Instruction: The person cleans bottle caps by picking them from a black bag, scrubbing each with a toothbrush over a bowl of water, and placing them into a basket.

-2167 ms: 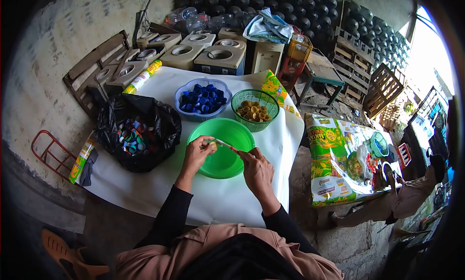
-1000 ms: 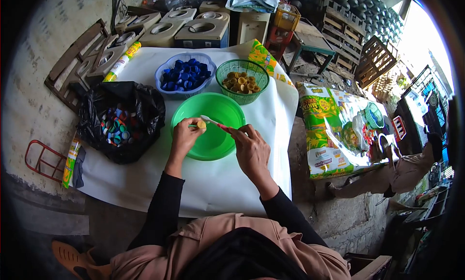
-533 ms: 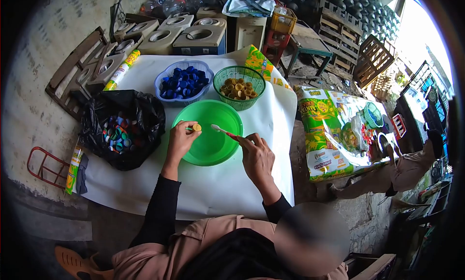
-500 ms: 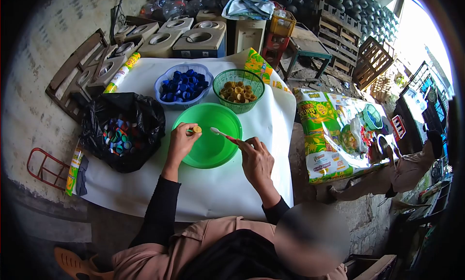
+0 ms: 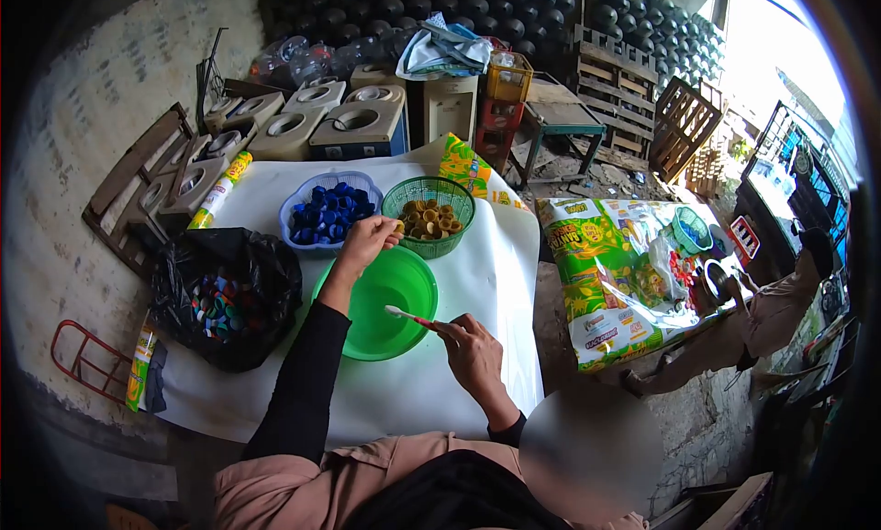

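Observation:
My left hand (image 5: 369,240) pinches a yellow bottle cap (image 5: 399,226) by the near left rim of the green basket (image 5: 429,247). Several yellow-brown caps (image 5: 429,218) lie in that basket. In my right hand (image 5: 471,349) is a toothbrush (image 5: 415,319) with a red and white handle, its white head over the green basin (image 5: 384,346). Left of the basket, a light blue basket (image 5: 310,244) holds many dark blue caps (image 5: 332,211). A black plastic bag (image 5: 268,333) at the left contains caps of mixed colours (image 5: 220,305).
White sheeting (image 5: 500,282) covers the table. Used dispenser tops (image 5: 362,126), a crate stack (image 5: 503,99) and wooden pallets (image 5: 617,94) stand behind. At right is a second table with printed covering (image 5: 596,296), and a person (image 5: 771,314) beside it.
My left hand has carried the yellow cap from over the green basin forward to the green basket. My right hand still holds the toothbrush over the basin. The view has tilted up slightly.

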Action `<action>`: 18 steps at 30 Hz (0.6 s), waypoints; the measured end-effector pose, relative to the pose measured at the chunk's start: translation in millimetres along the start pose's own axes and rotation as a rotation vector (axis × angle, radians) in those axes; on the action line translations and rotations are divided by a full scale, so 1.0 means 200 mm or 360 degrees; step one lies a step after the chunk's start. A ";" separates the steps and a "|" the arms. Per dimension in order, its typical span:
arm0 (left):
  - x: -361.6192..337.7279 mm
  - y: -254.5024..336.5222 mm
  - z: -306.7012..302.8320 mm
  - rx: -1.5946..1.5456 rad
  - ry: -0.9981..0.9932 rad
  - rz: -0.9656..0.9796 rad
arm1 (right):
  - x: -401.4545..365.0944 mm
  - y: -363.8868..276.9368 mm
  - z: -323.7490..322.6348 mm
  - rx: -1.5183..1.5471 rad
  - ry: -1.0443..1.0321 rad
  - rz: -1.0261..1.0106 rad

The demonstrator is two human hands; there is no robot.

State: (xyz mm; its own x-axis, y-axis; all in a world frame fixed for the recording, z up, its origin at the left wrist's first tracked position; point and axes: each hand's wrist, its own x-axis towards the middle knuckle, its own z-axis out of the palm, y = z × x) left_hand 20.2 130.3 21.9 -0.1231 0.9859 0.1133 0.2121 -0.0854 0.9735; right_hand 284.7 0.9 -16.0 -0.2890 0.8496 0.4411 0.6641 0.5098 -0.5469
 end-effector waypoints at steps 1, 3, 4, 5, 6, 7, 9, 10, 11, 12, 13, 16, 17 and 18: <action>0.01 0.02 -0.01 -0.0198 -0.0079 -0.0148 | 0.02 0.00 0.00 -0.0036 0.0025 -0.0013; -0.04 0.02 -0.02 -0.0478 -0.0104 -0.0247 | 0.04 -0.03 -0.01 -0.0103 0.0057 -0.0026; -0.08 0.02 -0.02 -0.0616 -0.0117 -0.0304 | 0.06 -0.03 -0.01 -0.0146 0.0046 -0.0061; -0.12 0.01 -0.04 -0.0660 -0.0107 -0.0288 | 0.10 -0.04 0.00 -0.0187 0.0030 -0.0092; -0.17 0.00 -0.06 -0.0704 -0.0094 -0.0278 | 0.14 -0.05 0.01 -0.0226 0.0009 -0.0121; -0.24 -0.02 -0.07 -0.0749 -0.0077 -0.0274 | 0.18 -0.04 0.05 -0.0237 0.0021 -0.0193; -0.37 -0.05 -0.09 -0.0794 0.0088 -0.0323 | 0.25 -0.06 0.13 -0.0318 0.0016 -0.0301; -0.41 -0.07 -0.10 -0.0815 0.0176 -0.0334 | 0.29 -0.07 0.16 -0.0358 0.0020 -0.0366; -0.45 -0.12 -0.12 -0.0899 0.0162 -0.0267 | 0.31 -0.09 0.18 -0.0444 -0.0016 -0.0472; -0.51 -0.14 -0.12 -0.0914 0.0217 -0.0295 | 0.30 -0.09 0.19 -0.0362 -0.0085 -0.0482; -0.55 -0.14 -0.11 -0.0925 0.0271 -0.0319 | 0.30 -0.09 0.19 -0.0277 -0.0148 -0.0491; -0.65 -0.17 -0.12 -0.0939 0.0375 -0.0358 | 0.26 -0.15 0.08 -0.0150 -0.0081 -0.0372; -0.66 -0.19 -0.12 -0.0969 0.0379 -0.0353 | 0.24 -0.17 0.04 -0.0117 -0.0011 -0.0301; -0.67 -0.19 -0.11 -0.1001 0.0379 -0.0346 | 0.22 -0.19 0.01 -0.0087 0.0062 -0.0229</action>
State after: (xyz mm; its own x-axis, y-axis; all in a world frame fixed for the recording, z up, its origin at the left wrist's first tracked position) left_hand 6.8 -1.9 -26.4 -0.3229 0.9380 -0.1263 -0.4328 -0.0276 0.9011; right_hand 246.1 18.6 23.2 -0.3577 0.7617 0.5402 0.6547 0.6171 -0.4366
